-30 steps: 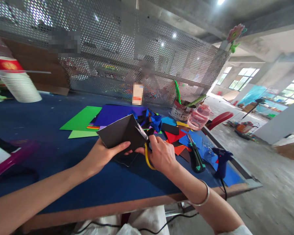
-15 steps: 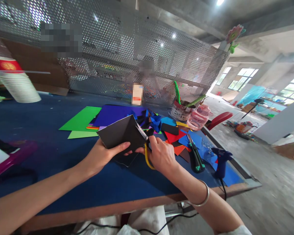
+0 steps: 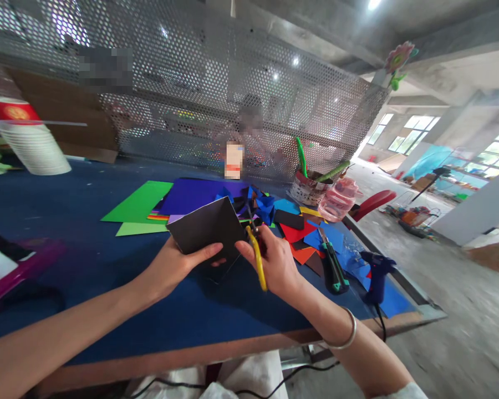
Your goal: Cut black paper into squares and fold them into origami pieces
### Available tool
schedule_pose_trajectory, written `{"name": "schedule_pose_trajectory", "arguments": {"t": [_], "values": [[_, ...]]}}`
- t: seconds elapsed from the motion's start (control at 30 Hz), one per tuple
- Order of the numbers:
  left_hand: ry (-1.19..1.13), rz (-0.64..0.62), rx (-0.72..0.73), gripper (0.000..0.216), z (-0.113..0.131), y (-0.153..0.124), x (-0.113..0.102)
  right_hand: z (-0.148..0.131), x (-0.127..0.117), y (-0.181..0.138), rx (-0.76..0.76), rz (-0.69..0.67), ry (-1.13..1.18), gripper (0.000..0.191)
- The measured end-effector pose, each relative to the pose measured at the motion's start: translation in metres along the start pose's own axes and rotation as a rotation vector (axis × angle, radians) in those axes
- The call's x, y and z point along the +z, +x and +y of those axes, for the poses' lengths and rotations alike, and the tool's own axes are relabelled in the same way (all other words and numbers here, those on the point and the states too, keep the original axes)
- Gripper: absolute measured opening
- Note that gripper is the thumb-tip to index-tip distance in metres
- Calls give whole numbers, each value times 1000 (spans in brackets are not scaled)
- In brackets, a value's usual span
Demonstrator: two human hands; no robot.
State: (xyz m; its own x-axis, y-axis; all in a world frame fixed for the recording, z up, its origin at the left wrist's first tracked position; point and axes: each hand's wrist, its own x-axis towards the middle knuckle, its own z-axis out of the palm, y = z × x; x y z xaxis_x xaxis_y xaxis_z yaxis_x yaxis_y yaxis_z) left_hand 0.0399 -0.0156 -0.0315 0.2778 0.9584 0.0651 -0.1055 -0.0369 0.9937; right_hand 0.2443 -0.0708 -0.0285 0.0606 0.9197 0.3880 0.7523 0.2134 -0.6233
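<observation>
In the head view my left hand [image 3: 183,260] is closed on a sheet of black paper [image 3: 208,224], thumb on the near face and fingers behind. The paper is tilted up above the blue table. My right hand [image 3: 276,260] grips scissors with yellow handles [image 3: 258,257]. Their dark blades point away from me, just right of the paper's right edge; whether the blades touch it I cannot tell. Beyond the hands lie crumpled blue paper pieces [image 3: 266,210] and a dark blue sheet [image 3: 191,194].
Right of my hands are a green utility knife [image 3: 334,263], red paper [image 3: 295,231] and a blue glue gun [image 3: 376,274]. A pink bottle [image 3: 336,199] and a pot [image 3: 310,188] stand behind. Green sheets [image 3: 137,202] lie left; stacked paper cups [image 3: 37,147] lean far left.
The scissors have come away from the paper's right edge, tilting more upright, and my right hand has shifted slightly right. My left hand and the black paper have hardly moved.
</observation>
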Motion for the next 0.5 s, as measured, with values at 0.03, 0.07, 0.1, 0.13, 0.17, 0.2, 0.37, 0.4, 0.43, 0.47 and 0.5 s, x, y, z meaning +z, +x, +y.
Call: {"name": "schedule_pose_trajectory", "arguments": {"t": [0.03,0.07,0.1,0.13,0.17,0.2,0.37,0.4,0.43,0.47,0.5], "values": [[5,-9,-11,62,-1,-1,1,1,1,1,30,-11,208,50],[22,-29,-30,64,-2,-2,1,2,1,3,73,-32,398,52],[46,-54,-50,66,-3,-3,2,3,2,5,122,-54,554,55],[68,-77,-65,66,-2,-4,2,3,2,7,169,-73,664,58],[84,-98,-74,66,0,-5,1,4,2,9,204,-83,731,60],[93,-116,-81,66,4,-4,-1,5,1,11,222,-85,763,60],[-11,-233,-144,67,29,13,-24,10,3,15,153,-98,715,52],[-9,-240,-120,66,31,18,-29,11,5,14,141,-119,690,51],[33,-253,-106,63,31,22,-32,11,6,12,131,-147,671,52],[98,-285,-125,61,29,25,-34,10,7,10,121,-179,656,52],[161,-326,-172,57,25,26,-35,9,9,8,109,-209,641,52]]}}
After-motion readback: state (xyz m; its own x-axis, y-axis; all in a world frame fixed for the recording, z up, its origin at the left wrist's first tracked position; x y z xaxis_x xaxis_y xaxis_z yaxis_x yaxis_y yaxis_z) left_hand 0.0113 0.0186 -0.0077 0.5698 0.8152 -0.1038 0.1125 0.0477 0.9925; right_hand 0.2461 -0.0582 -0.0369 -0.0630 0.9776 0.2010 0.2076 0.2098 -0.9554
